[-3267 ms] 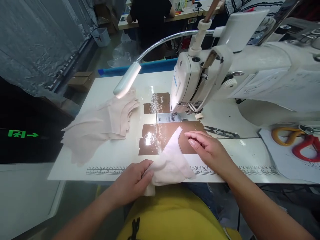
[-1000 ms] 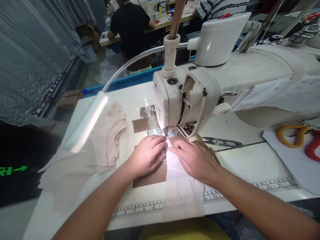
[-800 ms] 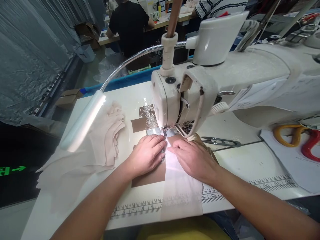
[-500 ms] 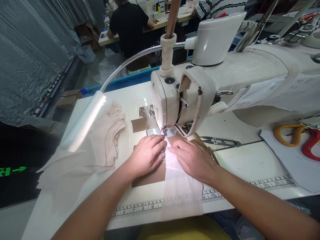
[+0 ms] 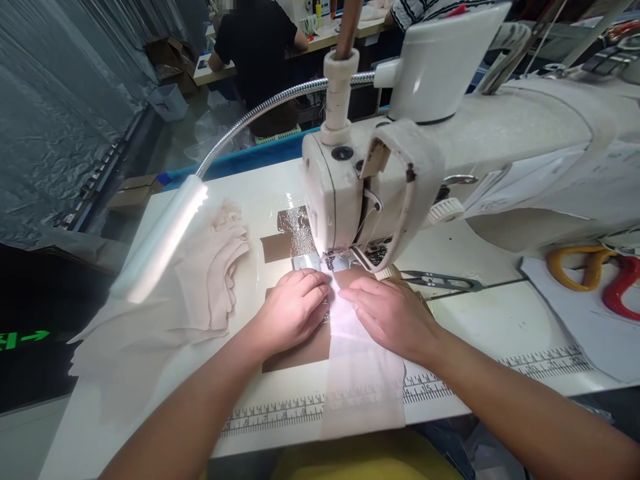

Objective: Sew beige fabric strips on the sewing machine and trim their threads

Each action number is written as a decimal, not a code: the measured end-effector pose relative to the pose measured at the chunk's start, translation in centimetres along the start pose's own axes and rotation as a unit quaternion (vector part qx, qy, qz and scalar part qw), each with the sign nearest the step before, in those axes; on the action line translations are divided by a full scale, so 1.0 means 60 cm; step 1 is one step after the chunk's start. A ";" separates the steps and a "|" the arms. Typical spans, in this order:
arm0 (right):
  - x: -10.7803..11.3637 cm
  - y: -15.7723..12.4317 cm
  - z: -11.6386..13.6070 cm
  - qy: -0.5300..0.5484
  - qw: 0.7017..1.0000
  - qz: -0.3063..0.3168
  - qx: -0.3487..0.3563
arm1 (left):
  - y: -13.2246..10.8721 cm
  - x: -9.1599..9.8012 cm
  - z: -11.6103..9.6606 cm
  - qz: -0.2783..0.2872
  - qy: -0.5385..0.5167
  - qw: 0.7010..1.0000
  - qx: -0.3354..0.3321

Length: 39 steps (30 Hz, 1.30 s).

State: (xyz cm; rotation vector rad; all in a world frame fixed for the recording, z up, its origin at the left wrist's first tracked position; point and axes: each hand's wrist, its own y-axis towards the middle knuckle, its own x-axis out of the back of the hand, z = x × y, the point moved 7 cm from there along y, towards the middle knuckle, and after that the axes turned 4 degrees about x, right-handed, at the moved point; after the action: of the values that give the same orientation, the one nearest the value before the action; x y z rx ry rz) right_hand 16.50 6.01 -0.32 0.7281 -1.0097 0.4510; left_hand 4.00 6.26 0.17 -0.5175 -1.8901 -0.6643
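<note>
A strip of thin pale pink fabric (image 5: 365, 393) runs from the table's front edge up to the presser foot (image 5: 329, 259) of a white sewing machine (image 5: 330, 193). My left hand (image 5: 297, 310) lies flat beside the strip, over a brown taped-down piece (image 5: 297, 353), its fingertips at the fabric's left edge just before the foot. Across from it, my right hand (image 5: 393, 317) rests on the strip's right side, fingers stretched toward the needle area. The undersides of both hands are hidden. Lamp light makes the fabric between them very bright.
Layered pale fabric pieces (image 5: 205, 280) lie at left under a tube lamp (image 5: 160, 243). Thread snips (image 5: 443, 281) sit right of the machine head. Farther right are yellow (image 5: 580, 267) and red (image 5: 623, 290) handles on paper. A ruler tape (image 5: 280, 415) lines the front edge. Someone in black (image 5: 255, 53) sits beyond.
My right hand has shifted slightly right and its fingers have straightened on the fabric. My left hand has hardly moved. The view has tilted a little.
</note>
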 end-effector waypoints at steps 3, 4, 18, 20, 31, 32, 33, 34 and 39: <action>0.003 0.000 -0.013 -0.005 0.999 -0.013 -0.029 | -0.003 0.002 -0.005 -0.009 -0.012 1.000 -0.016; 0.004 0.000 -0.016 -0.008 0.999 -0.009 -0.036 | -0.005 0.003 -0.006 -0.010 -0.013 1.000 -0.015; 0.023 0.028 -0.008 -0.021 0.997 0.070 0.030 | 0.009 0.039 -0.027 0.031 0.023 0.999 -0.020; 0.016 0.022 -0.006 -0.022 0.997 0.039 0.056 | 0.011 0.025 -0.021 0.020 0.036 0.998 -0.045; -0.001 0.005 -0.007 -0.047 0.992 0.004 0.113 | 0.005 -0.006 -0.001 -0.005 0.057 0.997 -0.059; -0.001 0.005 -0.007 -0.047 0.993 0.005 0.111 | 0.005 -0.006 -0.002 -0.002 0.063 0.996 -0.067; -0.002 0.004 -0.007 -0.047 0.993 0.005 0.110 | 0.005 -0.007 -0.003 0.000 0.071 0.995 -0.076; -0.002 0.004 -0.007 -0.047 0.993 0.005 0.110 | 0.004 -0.007 -0.004 0.002 0.080 0.993 -0.083; -0.007 0.001 -0.008 -0.058 0.993 0.010 0.107 | 0.002 -0.007 -0.006 0.016 0.105 0.990 -0.093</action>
State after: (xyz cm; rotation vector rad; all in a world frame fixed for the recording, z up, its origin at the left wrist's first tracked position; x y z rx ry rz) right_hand 16.57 6.40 -0.83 0.9456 -1.0876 0.5454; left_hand 4.50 6.06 -0.09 -0.5707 -1.6288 -0.8451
